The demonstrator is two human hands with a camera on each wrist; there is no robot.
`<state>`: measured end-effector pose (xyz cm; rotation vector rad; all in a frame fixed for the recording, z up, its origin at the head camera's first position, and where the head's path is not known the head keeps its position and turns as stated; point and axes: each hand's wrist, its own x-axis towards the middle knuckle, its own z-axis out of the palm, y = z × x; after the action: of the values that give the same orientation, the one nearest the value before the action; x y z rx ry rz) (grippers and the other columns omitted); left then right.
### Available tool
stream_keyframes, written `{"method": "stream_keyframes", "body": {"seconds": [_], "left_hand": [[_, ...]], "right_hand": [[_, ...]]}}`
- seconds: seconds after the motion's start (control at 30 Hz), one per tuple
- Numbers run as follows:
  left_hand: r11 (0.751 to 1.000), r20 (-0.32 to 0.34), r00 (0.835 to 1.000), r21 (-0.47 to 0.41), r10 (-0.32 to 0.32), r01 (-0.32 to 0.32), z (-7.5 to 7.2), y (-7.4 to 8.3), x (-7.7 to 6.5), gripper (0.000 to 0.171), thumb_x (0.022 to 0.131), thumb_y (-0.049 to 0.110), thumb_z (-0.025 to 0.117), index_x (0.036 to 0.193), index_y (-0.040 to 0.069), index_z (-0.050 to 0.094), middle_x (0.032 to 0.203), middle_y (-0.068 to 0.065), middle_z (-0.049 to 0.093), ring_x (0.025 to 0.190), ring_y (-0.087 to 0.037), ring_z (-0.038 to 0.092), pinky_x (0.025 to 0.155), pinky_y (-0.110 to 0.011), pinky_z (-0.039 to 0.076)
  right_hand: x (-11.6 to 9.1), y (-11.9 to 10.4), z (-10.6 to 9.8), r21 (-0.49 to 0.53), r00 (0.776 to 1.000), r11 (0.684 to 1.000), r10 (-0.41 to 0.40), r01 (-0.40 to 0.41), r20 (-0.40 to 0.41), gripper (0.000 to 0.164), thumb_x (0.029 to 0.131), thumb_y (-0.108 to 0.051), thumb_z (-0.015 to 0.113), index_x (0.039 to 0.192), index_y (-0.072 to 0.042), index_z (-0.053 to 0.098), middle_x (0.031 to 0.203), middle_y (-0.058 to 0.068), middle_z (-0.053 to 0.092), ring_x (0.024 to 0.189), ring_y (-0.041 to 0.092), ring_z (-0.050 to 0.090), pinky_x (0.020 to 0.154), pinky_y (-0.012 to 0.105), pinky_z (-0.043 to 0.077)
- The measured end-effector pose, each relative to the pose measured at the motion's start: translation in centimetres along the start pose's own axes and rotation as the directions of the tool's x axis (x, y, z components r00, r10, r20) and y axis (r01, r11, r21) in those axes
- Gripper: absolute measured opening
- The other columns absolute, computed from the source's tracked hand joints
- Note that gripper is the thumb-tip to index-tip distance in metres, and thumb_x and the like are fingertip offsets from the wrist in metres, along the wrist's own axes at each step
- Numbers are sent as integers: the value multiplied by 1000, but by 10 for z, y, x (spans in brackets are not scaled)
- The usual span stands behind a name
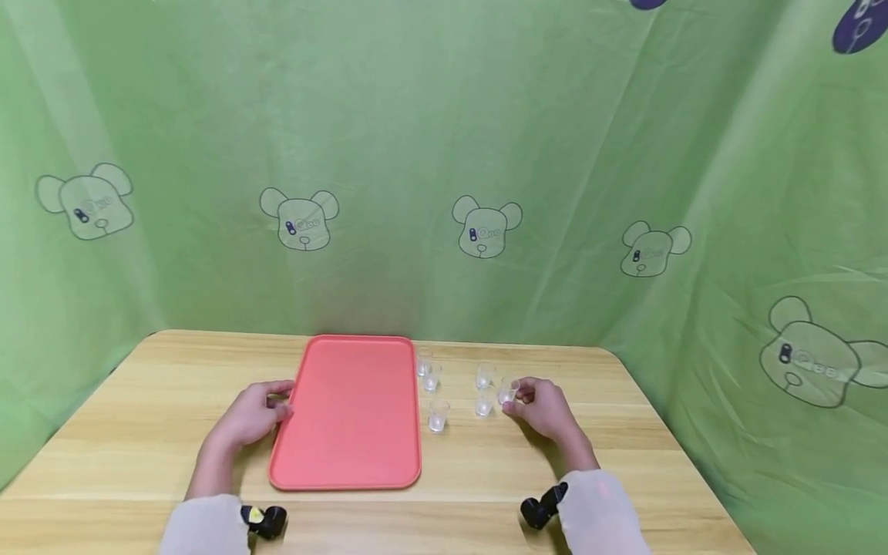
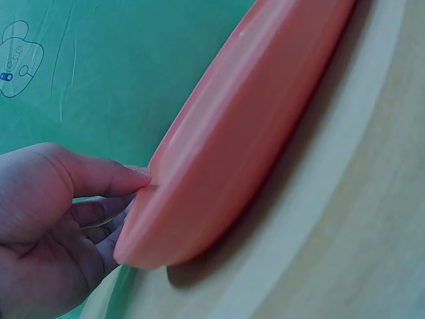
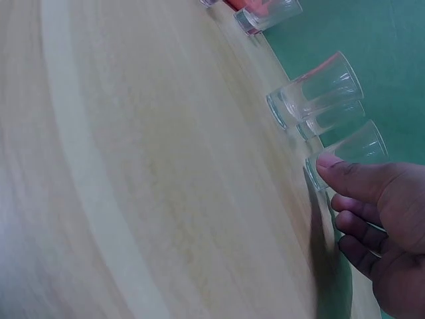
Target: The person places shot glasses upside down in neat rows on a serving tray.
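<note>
A flat red tray [image 1: 354, 416] lies on the wooden table [image 1: 139, 432]. My left hand [image 1: 280, 405] pinches its left rim, thumb on top and fingers under the edge, as the left wrist view shows on the tray [image 2: 252, 133] with the hand [image 2: 136, 193]. Right of the tray stand several small clear glasses [image 1: 438, 415]. My right hand [image 1: 516, 399] holds the rightmost glass [image 1: 509, 391], which stands on the table. In the right wrist view the thumb of that hand [image 3: 332, 179] lies against this glass [image 3: 348, 149], with two more glasses [image 3: 319, 90] just beyond it.
Green cloth with bear prints [image 1: 486, 227] closes in the table at the back and on both sides. Bare wood lies in front of the tray and the hands. Black wrist cameras [image 1: 264, 520] sit on both forearms near the front edge.
</note>
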<state>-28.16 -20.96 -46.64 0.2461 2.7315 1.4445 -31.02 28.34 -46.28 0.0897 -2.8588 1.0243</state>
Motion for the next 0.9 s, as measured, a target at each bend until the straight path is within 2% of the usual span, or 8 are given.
{"method": "stream_keyframes", "body": {"seconds": [0.27,0.63,0.9], "left_hand": [[1000,-2,1000,10,-5,5,1,-1,1,47,88,2,59,133,-8,48,121,-24,60,101,-30,62,82,-37,53],[1000,7,1000,4,3,-3,0,1,0,46,89,2,59,133,-9,48,124,-25,57,104,-32,61,85,-38,53],[1000,6,1000,-12,-11,11,0,4,-2,46,89,1,58,132,-9,48,123,-26,57,104,-33,61,85,-39,53]], "right_hand": [[2,-5,2,5,1000,1000,-5,5,16,32,79,-15,77,108,-4,67,85,4,60,78,19,53,70,30,46],[6,-9,-2,6,999,1000,-24,24,21,23,80,-9,74,100,-3,66,81,5,60,75,19,53,67,30,48],[13,-19,-13,54,998,998,-40,38,46,24,83,-10,72,104,-3,64,91,6,64,88,22,60,78,35,53]]}}
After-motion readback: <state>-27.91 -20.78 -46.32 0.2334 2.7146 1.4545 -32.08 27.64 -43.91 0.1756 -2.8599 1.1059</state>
